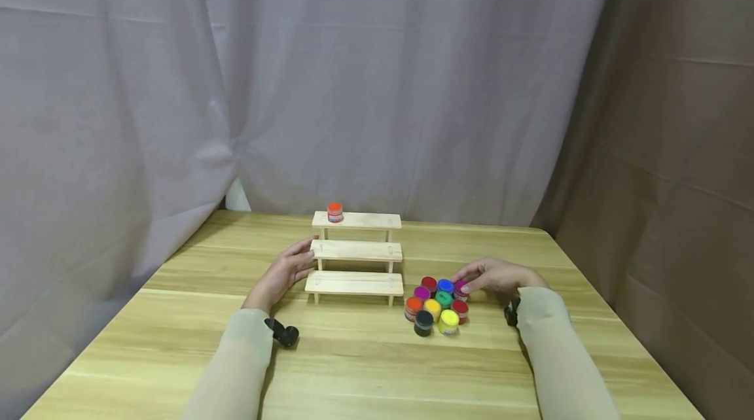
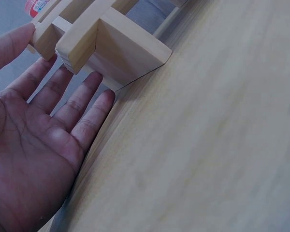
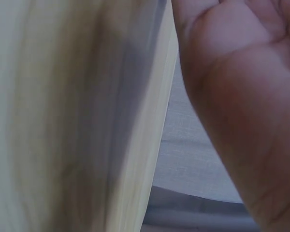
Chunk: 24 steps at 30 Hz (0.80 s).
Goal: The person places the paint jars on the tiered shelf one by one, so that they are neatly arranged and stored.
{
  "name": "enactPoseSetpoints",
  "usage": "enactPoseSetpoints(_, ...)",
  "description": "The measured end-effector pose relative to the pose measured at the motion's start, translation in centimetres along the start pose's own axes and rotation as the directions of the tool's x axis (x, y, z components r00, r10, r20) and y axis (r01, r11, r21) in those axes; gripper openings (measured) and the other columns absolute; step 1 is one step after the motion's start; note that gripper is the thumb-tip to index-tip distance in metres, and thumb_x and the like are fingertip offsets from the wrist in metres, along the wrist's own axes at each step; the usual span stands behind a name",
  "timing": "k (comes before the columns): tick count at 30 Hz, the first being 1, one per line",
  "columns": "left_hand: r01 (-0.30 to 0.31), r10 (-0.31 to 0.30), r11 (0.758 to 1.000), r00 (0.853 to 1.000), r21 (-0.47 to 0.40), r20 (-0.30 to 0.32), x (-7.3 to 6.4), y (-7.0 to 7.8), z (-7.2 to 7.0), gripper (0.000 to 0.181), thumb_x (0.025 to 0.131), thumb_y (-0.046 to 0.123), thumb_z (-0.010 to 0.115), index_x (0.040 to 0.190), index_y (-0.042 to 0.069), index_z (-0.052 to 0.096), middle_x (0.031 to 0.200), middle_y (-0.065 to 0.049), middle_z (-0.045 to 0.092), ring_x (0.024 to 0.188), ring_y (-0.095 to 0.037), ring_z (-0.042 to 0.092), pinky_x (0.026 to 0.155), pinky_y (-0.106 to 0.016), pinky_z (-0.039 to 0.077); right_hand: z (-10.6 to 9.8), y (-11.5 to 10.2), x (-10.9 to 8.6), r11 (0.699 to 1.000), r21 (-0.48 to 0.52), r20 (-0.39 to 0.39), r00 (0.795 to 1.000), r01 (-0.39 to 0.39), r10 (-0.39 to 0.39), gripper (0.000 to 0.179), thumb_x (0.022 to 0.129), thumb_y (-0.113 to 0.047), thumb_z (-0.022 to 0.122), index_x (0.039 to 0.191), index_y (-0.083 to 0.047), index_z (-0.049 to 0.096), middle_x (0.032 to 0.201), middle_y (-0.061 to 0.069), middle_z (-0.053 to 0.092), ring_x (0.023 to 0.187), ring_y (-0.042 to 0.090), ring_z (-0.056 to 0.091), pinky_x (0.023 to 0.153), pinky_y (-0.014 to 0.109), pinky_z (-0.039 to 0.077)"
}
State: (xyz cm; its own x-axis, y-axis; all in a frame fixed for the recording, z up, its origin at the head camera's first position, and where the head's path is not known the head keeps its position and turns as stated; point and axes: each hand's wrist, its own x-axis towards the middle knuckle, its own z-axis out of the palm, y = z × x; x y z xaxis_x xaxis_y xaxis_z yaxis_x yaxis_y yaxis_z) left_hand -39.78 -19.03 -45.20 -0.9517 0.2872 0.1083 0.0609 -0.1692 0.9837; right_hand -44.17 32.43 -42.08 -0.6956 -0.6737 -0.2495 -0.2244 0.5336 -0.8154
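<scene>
A three-tier wooden stand (image 1: 356, 250) sits on the table, with one orange paint jar (image 1: 335, 213) on the left of its top step. My left hand (image 1: 287, 273) is at the stand's left side; in the left wrist view its fingers (image 2: 84, 101) are extended and the thumb touches the end of a step. To the right of the stand, several small paint jars are grouped, among them a green jar (image 1: 444, 299), a black jar (image 1: 423, 323) and a yellow jar (image 1: 449, 322). My right hand (image 1: 497, 275) pinches the purple jar (image 1: 462, 288) at the group's right edge. The right wrist view shows only palm and wrist.
The wood-grain table (image 1: 353, 367) ends at a grey curtain (image 1: 377, 80) behind the stand. A brown curtain (image 1: 677, 178) hangs along the right side. Each forearm wears a black wrist device, the left one (image 1: 284, 333) resting near the table surface.
</scene>
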Motion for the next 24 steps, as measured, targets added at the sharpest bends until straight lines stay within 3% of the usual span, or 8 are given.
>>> enactPoseSetpoints(7,-0.012,0.012,1.000,1.000,-0.012,0.010,0.25,0.34,0.15,0.065,0.102,0.019,0.054,0.160,0.009,0.026,0.164,-0.014,0.025,0.143,-0.037,0.035,0.118,-0.047,0.033,-0.31,-0.15,-0.12,1.000,-0.014,-0.033,0.999,-0.006,0.006,0.034,0.098,-0.024,0.067,0.128,-0.007,0.068,0.126,0.007,0.068,0.118,0.021,0.059,0.111,0.054,0.040)
enactPoseSetpoints(12,-0.007,0.007,1.000,1.000,-0.013,0.013,0.13,0.30,0.22,0.066,0.102,0.019,0.054,0.160,0.007,0.024,0.163,-0.015,0.025,0.142,-0.038,0.036,0.118,-0.049,0.032,-0.28,-0.06,-0.26,0.999,0.035,0.023,1.000,0.009,-0.010,0.042,0.096,-0.019,0.069,0.135,-0.005,0.063,0.136,0.011,0.062,0.126,0.025,0.055,0.113,0.053,0.039)
enactPoseSetpoints(16,0.001,-0.001,1.000,1.000,-0.011,0.005,-0.04,0.17,0.16,0.066,0.102,0.018,0.053,0.160,0.007,0.024,0.163,-0.015,0.026,0.142,-0.038,0.037,0.118,-0.049,0.032,-0.13,0.04,-0.33,0.998,0.057,0.050,0.999,0.008,-0.011,0.044,0.095,-0.014,0.070,0.136,-0.004,0.061,0.135,0.012,0.063,0.125,0.026,0.056,0.111,0.050,0.042)
enactPoseSetpoints(24,0.002,-0.002,1.000,1.000,-0.005,-0.006,-0.13,0.22,0.27,0.065,0.102,0.019,0.054,0.160,0.009,0.025,0.163,-0.013,0.026,0.143,-0.037,0.036,0.118,-0.047,0.033,0.06,0.09,-0.29,1.000,0.016,-0.012,1.000,-0.006,0.006,0.042,0.096,-0.021,0.070,0.134,-0.005,0.063,0.130,0.008,0.066,0.126,0.024,0.054,0.113,0.070,0.023)
